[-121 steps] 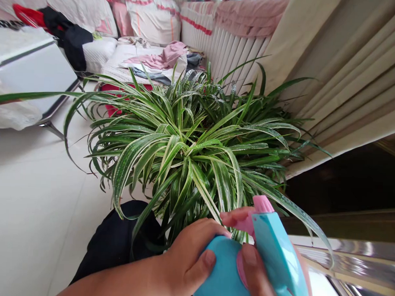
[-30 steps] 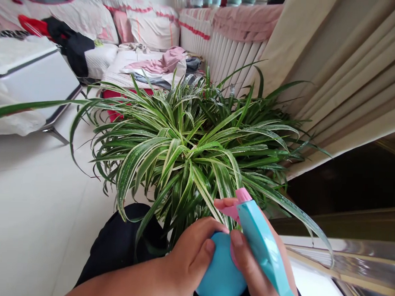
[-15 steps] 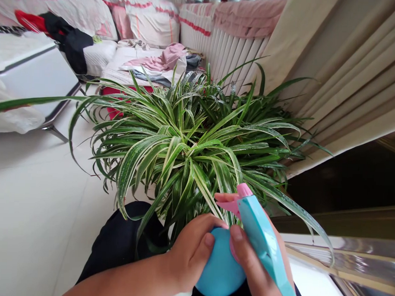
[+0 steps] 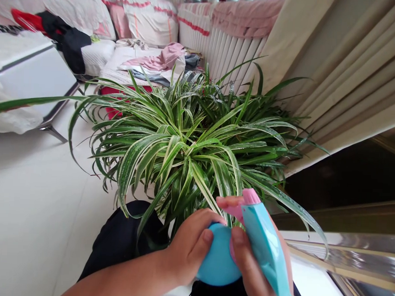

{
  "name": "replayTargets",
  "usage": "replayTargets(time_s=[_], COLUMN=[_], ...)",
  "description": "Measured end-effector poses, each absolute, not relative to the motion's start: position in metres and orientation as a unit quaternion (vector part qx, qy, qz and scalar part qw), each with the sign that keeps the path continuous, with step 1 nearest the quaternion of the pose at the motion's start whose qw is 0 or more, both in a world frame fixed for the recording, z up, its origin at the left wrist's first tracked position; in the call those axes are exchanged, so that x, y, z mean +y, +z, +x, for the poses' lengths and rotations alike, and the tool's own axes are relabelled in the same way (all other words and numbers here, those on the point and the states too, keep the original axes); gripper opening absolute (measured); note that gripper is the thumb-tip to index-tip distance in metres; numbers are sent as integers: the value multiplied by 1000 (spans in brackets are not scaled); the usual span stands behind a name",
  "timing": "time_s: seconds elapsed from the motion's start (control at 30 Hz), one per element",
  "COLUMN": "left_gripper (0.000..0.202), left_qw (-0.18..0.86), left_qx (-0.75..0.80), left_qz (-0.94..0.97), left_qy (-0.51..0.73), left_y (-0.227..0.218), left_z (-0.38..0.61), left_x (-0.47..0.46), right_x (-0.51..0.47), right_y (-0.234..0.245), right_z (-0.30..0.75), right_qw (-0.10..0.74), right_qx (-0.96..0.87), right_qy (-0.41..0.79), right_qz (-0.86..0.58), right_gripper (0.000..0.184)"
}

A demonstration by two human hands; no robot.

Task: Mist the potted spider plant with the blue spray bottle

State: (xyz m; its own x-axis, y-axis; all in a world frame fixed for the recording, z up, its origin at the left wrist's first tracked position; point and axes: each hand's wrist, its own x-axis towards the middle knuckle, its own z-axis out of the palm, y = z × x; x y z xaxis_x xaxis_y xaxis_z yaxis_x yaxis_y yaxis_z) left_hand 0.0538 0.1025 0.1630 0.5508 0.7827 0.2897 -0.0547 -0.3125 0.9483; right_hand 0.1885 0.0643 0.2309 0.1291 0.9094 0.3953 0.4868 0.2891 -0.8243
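Observation:
A blue spray bottle (image 4: 218,256) with a pink nozzle (image 4: 250,196) points into a large spider plant (image 4: 187,143) with striped green and white leaves dotted with water drops. My left hand (image 4: 189,245) is wrapped round the bottle's round blue body. My right hand (image 4: 245,257) grips the blue spray head, its forefinger curled over the pink trigger. The nozzle tip sits close to the plant's near leaves. The pot is hidden under the foliage.
Cream curtains (image 4: 342,71) hang at the right. A white radiator (image 4: 226,54) under a pink cloth stands behind the plant. A bed (image 4: 145,60) with pillows and clothes lies at the back. White floor tiles (image 4: 33,202) spread left. My dark-clad knee (image 4: 116,240) shows below.
The bottle and both hands have shifted only slightly: up and left towards the leaves, then back down a little. The grip is the same throughout.

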Motion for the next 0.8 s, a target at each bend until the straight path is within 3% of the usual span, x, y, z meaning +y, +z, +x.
replayTargets(time_s=[0.13, 0.27, 0.33, 0.6, 0.8], left_gripper=[49, 45, 44, 52, 45], left_qw=[534, 508, 508, 561, 517], left_qx=[256, 234, 243, 258, 215], left_qz=[700, 722, 716, 681, 729], left_qy=[399, 408, 412, 395, 393], left_y=[161, 161, 162, 157, 163], left_z=[54, 55, 55, 58, 55], left_x=[102, 103, 103, 100, 101], right_x=[65, 64, 64, 65, 61], right_y=[232, 233, 233, 235, 240], right_z=[189, 188, 188, 194, 189], right_qw=[493, 496, 498, 469, 463], right_qx=[-648, -642, -637, -658, -666], right_qy=[220, 205, 211, 226, 178], right_qz=[-537, -547, -549, -545, -557], right_gripper=[41, 15, 12, 44, 20])
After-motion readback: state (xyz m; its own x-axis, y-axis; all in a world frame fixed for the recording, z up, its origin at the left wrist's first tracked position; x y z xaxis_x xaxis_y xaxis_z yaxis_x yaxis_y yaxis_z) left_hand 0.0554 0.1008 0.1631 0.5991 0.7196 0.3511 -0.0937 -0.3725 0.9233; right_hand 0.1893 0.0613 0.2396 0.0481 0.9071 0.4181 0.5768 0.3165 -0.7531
